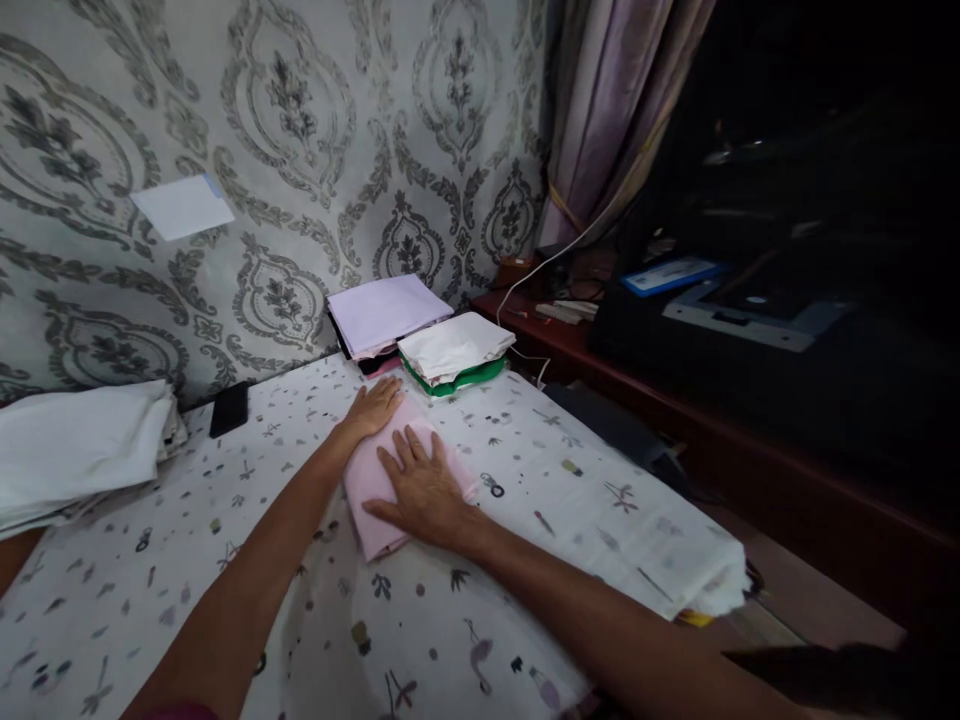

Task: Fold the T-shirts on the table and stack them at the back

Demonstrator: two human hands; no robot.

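A folded pink cloth (pixel 367 490) lies flat on the patterned white cover (pixel 315 620). My left hand (pixel 373 408) rests on its far edge, fingers stretched out and pointing away. Palm down, my right hand (pixel 427 490) presses on the middle of the cloth with its fingers spread. Neither hand grips anything. Just beyond my left hand sits a stack of folded cloth with a lilac piece (pixel 390 312) on top. Beside it, to the right, is another stack with a white folded cloth (pixel 457 345) above a green one (pixel 465 378).
A black phone (pixel 229 410) lies near the wall, beside a pile of white cloth (pixel 82 440) at the left. A white cable (pixel 525 275) runs along a dark red ledge (pixel 570 345) on the right, under a purple curtain (pixel 600 110). The cover's edge drops off at the right.
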